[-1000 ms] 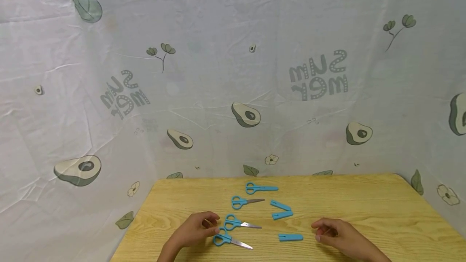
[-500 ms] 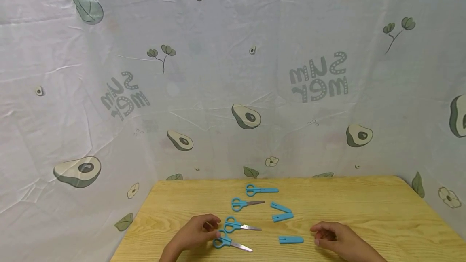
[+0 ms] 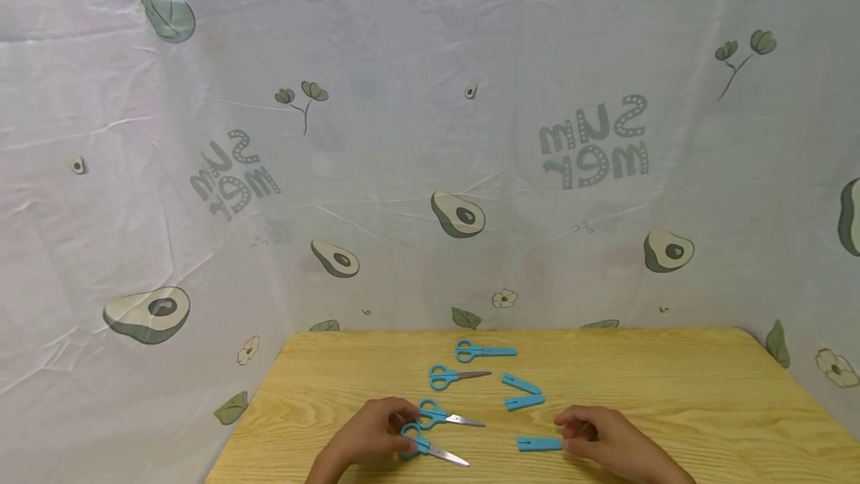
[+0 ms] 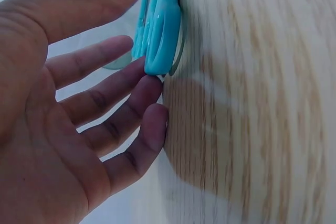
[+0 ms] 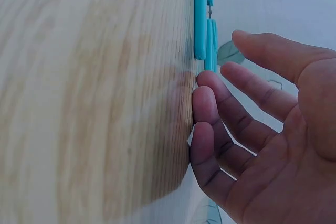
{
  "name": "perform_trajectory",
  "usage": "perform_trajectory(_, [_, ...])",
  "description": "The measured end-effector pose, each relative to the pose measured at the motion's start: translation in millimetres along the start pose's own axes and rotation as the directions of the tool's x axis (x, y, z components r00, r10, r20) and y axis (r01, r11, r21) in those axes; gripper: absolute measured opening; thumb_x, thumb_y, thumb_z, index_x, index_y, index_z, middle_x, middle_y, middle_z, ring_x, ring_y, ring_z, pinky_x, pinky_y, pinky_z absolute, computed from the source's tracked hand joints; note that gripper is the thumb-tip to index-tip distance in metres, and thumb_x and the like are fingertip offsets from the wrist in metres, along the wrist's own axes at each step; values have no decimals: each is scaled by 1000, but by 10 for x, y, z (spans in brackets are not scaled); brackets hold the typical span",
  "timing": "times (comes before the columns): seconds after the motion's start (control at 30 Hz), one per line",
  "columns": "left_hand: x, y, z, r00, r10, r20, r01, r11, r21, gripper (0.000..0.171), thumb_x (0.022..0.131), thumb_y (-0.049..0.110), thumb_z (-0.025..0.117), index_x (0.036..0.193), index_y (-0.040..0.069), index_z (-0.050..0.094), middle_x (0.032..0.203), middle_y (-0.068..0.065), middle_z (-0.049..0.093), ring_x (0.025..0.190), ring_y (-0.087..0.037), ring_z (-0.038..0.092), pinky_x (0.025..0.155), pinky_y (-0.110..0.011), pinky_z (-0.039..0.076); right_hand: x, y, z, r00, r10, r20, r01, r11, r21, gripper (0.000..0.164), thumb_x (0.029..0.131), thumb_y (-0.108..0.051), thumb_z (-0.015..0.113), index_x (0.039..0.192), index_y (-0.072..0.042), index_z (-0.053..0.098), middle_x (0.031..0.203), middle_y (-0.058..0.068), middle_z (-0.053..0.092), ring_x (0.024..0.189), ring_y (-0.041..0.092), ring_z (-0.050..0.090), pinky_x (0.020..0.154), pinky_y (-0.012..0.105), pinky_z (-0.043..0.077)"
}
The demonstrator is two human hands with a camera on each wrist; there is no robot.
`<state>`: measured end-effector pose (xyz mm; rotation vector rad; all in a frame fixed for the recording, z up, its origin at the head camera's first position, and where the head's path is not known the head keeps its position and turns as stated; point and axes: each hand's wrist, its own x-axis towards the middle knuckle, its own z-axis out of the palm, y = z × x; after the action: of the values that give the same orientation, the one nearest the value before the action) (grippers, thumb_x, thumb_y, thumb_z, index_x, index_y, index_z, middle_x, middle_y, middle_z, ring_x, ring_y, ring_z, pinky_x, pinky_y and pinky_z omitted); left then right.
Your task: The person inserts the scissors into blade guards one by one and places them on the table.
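Observation:
My left hand (image 3: 376, 432) is at the handle of the nearest pair of blue-handled scissors (image 3: 448, 457). In the left wrist view, its thumb and fingers are spread apart beside the blue handle (image 4: 165, 30), the fingertips right at the loop. A second pair of scissors (image 3: 463, 420) lies just beyond, blades bare and pointing right. My right hand (image 3: 605, 439) rests low at the right end of a loose blue blade cover (image 3: 540, 444). In the right wrist view, the cover (image 5: 200, 19) lies ahead of its loosely bent fingers, and the thumb is raised.
Farther back lie a third bare-bladed pair of scissors (image 3: 443, 376) and one pair with its blade covered (image 3: 487, 352). Two loose covers (image 3: 524, 402) form a V right of centre. A printed curtain (image 3: 376, 133) hangs behind the wooden table (image 3: 672, 372).
My right hand has moved left, up to the end of the nearest cover. My left hand has shifted slightly right, farther over the nearest scissors' handle. The scissors and covers lie as before.

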<state>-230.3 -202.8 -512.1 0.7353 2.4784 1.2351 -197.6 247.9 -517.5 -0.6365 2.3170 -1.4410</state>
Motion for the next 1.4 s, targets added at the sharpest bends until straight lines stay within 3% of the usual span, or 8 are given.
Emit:
perform_trajectory(0.23, [23,-53,24,998,60,14,-61,996,65,45,84,23,95,121,6,76,115,0,76,94,-7,68,81,-26,60,174,-38,79,1000,-17,13,18,998,-56,36,105,-13,68,133,9,67,111,11,71,84,5,63,72,23,53])
perform_trajectory(0.37, [39,11,95,999,40,-17,-39,998,44,43,77,14,98,115,9,79,108,2,74,90,-4,62,79,-23,56,243,-66,99,1000,-27,15,29,992,-123,38,99,-16,78,130,5,70,114,11,70,89,2,62,75,21,53])
perform_trajectory(0.5, [62,47,159,999,32,-35,-29,996,88,44,73,10,99,112,13,80,99,6,69,85,0,57,76,-21,53,258,-83,118,999,-45,28,48,988,-144,40,93,-16,85,127,1,72,115,11,68,89,2,58,74,21,50])
perform_trajectory(0.77, [95,5,188,995,98,-1,-95,972,216,39,77,21,98,111,13,82,99,9,67,87,3,56,76,-21,54,243,-127,169,998,-58,14,60,982,-178,22,92,-10,84,113,-8,80,104,6,62,80,5,52,67,22,45])
perform_trajectory(0.83, [85,24,192,996,85,0,-82,971,226,38,77,22,98,111,15,82,99,11,66,87,5,55,77,-20,53,244,-135,182,998,-57,11,58,981,-183,20,92,-9,84,112,-9,81,103,5,62,81,5,54,68,22,47])
perform_trajectory(0.97, [65,102,202,998,58,-15,-53,972,229,37,74,15,98,107,16,82,99,11,65,86,2,53,76,-20,50,252,-151,202,998,-55,-2,53,976,-211,17,91,-10,85,107,-11,81,103,4,63,84,4,56,71,22,49])
perform_trajectory(1.13, [88,86,212,1000,16,-24,-11,981,196,27,79,5,90,102,17,80,96,12,70,83,3,58,74,-20,54,263,-168,220,1000,-26,-14,22,973,-231,15,92,-10,84,106,-11,77,105,2,67,87,1,58,72,22,50])
perform_trajectory(1.4, [76,63,139,999,32,-41,-26,990,138,22,84,2,85,97,18,76,93,11,70,82,2,58,72,-22,54,269,-199,192,999,41,-27,-46,970,-241,7,98,-11,76,105,-12,75,99,-1,73,81,3,60,69,24,51])
